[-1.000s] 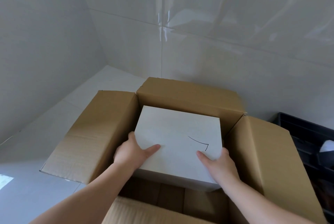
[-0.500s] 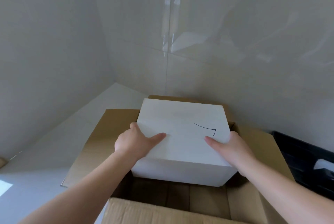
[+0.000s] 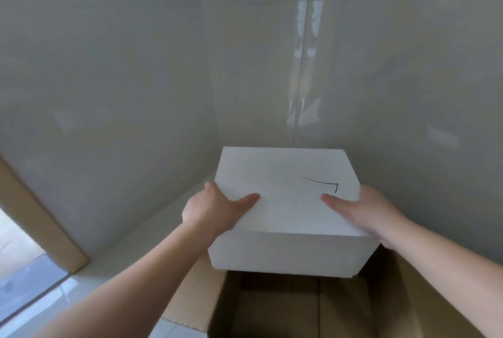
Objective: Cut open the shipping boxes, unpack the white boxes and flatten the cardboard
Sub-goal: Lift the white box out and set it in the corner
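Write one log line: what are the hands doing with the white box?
step: unpack | left hand: grips white box | right hand: grips white box | box: held above open shipping box

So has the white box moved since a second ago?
Yes. The white box has risen out of the shipping box; its bottom edge is now above the opening, gripped by both hands.

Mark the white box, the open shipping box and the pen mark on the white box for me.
white box (image 3: 285, 174), head view, on its top face.
shipping box (image 3: 394, 296), head view, on its inner right wall.
pen mark (image 3: 324, 182), head view, on the drawn line.
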The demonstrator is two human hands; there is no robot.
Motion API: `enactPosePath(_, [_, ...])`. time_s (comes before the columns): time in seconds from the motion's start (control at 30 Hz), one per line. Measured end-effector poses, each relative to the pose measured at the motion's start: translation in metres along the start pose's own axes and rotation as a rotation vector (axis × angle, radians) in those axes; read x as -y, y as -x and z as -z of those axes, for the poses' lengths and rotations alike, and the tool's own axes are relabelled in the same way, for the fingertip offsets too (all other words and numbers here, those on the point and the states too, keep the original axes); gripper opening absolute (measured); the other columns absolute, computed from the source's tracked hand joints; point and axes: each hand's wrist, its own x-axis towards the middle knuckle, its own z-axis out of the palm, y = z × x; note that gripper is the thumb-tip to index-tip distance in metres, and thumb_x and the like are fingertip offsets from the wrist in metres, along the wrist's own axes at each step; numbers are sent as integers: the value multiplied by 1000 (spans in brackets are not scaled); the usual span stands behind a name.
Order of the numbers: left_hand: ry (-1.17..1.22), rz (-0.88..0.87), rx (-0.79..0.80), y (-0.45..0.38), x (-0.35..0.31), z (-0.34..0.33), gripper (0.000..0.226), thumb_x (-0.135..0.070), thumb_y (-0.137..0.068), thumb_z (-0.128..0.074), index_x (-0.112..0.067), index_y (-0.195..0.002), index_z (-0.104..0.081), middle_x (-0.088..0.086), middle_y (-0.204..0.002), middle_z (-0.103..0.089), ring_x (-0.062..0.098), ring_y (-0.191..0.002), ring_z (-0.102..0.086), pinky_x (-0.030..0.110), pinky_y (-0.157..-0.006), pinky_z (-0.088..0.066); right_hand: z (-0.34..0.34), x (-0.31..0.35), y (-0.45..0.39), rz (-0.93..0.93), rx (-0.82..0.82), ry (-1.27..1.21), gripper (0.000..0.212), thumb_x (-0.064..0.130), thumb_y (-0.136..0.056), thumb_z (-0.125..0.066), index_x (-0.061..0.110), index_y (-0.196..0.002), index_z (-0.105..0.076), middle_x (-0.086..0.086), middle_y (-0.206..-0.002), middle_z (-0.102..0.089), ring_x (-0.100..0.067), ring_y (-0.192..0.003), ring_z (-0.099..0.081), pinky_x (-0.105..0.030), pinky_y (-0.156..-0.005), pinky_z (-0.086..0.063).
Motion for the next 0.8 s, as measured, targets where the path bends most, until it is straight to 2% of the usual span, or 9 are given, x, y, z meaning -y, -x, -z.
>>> enactPosePath(0.07, [8,23,-39,-9,-9,14,89,-92,-48,-49,-19,-99,-40,-6,-74,-59,13,-62,-55,23,-44,-37,3,15,-18,45,17,-48,45,52,-73,-75,26,-109,-69,12,-97,-71,-15,-88,-67,-36,-86,-54])
enactPosePath(0.17, [-4,58,-67,-27,-26,34,91,-91,-50,-50,-18,-105,-46,-6,-74,-63,13,-63,-59,23,-47,-42,7,30,-50,84,47,-85,50,52,-73,-75,22,-113,-67,7,-99,-70,-16,-87,-66,-34,-82,-53])
enactPosePath(0.3, [31,120,-112,-45,-50,62,88,-88,-53,-53,-21,-109,-42,-9,-70,-62,11,-60,-61,23,-49,-45,19,61,-94,77,91,-28,82,68,-66,-70,20,-130,-54,1,-114,-65,-21,-97,-62,-34,-81,-51])
enactPosePath(0.33, [42,136,-122,-50,-53,66,88,-88,-53,-53,-21,-109,-43,-10,-68,-62,10,-59,-61,23,-49,-45,21,71,-104,88,109,7,83,70,-66,-68,21,-131,-53,2,-116,-65,-21,-98,-61,-35,-82,-51])
enactPosePath(0.47, [111,149,-176,-87,-47,74,96,-88,-52,-55,-17,-116,-46,-10,-70,-59,10,-61,-58,25,-52,-45,10,107,-149,167,153,51,71,65,-70,-69,24,-126,-58,3,-116,-66,-19,-98,-61,-34,-84,-51])
enactPosePath(0.57, [142,178,-192,-127,-26,68,100,-88,-52,-57,-14,-119,-45,-3,-84,-60,20,-75,-61,33,-65,-52,-19,127,-184,225,162,125,70,66,-72,-67,25,-128,-58,3,-122,-64,-22,-109,-60,-37,-93,-48])
enactPosePath(0.63, [184,183,-203,-152,-7,61,99,-87,-53,-57,-13,-119,-45,-1,-90,-61,23,-80,-64,38,-72,-55,-44,136,-203,241,188,128,67,64,-74,-67,26,-128,-59,4,-122,-64,-22,-110,-59,-37,-95,-48])
enactPosePath(0.8, [188,203,-208,-218,37,43,96,-87,-54,-55,-15,-116,-44,1,-93,-62,24,-84,-63,40,-75,-54,-108,150,-251,279,198,114,51,53,-79,-70,29,-123,-62,6,-117,-67,-18,-107,-61,-36,-94,-47])
